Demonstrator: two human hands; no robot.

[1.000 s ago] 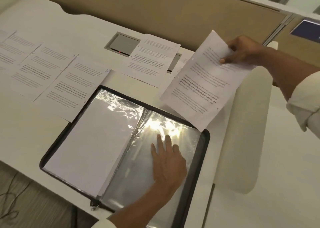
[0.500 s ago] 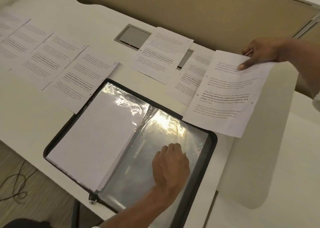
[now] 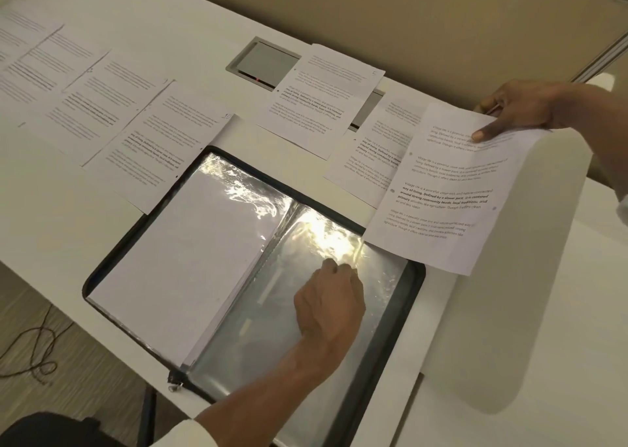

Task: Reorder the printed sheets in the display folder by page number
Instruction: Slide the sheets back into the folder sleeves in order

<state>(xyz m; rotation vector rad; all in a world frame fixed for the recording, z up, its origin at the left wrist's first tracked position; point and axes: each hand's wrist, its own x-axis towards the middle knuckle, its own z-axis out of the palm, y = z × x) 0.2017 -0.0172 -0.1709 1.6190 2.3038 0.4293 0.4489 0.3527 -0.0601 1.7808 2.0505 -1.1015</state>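
The black-edged display folder [image 3: 416, 278] lies open on the white desk. Its left side shows a blank white sheet under a plastic sleeve [image 3: 190, 259]; its right side is an empty clear sleeve [image 3: 272, 344]. My left hand [image 3: 331, 305] rests on that right sleeve with its fingers curled, pinching the plastic near the top. My right hand [image 3: 520, 108] pinches the top corner of a printed sheet [image 3: 445, 195], which lies over the folder's upper right corner and the desk's edge.
Several printed sheets lie in a row along the desk: some at far left [image 3: 51, 69], one beside the folder [image 3: 159, 144], one over a grey cable hatch [image 3: 265, 62], one partly under the held sheet [image 3: 367, 154]. A beige partition stands behind.
My right hand lowered the printed sheet from mid-air down onto the desk at the folder's upper right. My left hand's flat fingers curled and pinched the right sleeve.
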